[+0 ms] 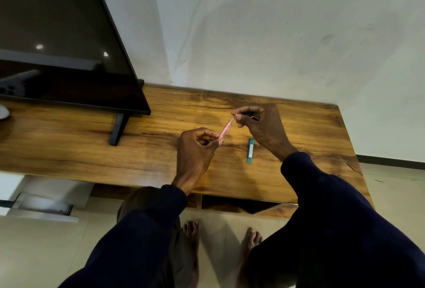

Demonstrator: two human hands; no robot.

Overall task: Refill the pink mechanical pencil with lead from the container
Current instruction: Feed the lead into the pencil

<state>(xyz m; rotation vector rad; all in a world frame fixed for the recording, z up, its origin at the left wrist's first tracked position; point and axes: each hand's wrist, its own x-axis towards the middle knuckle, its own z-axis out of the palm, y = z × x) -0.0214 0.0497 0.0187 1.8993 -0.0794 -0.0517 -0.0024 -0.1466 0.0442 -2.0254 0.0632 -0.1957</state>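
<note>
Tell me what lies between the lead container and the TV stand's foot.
In the head view, the left hand holding the pink pencil; otherwise bare wooden tabletop from container to foot.

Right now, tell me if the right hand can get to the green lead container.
Probably yes. The lead container lies bare on the table just beside the right hand, with nothing between them, though its fingertips are pinched at the pink pencil.

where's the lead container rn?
Head view: the teal lead container lies on the wooden table, right of centre, just beneath the right hand.
</note>
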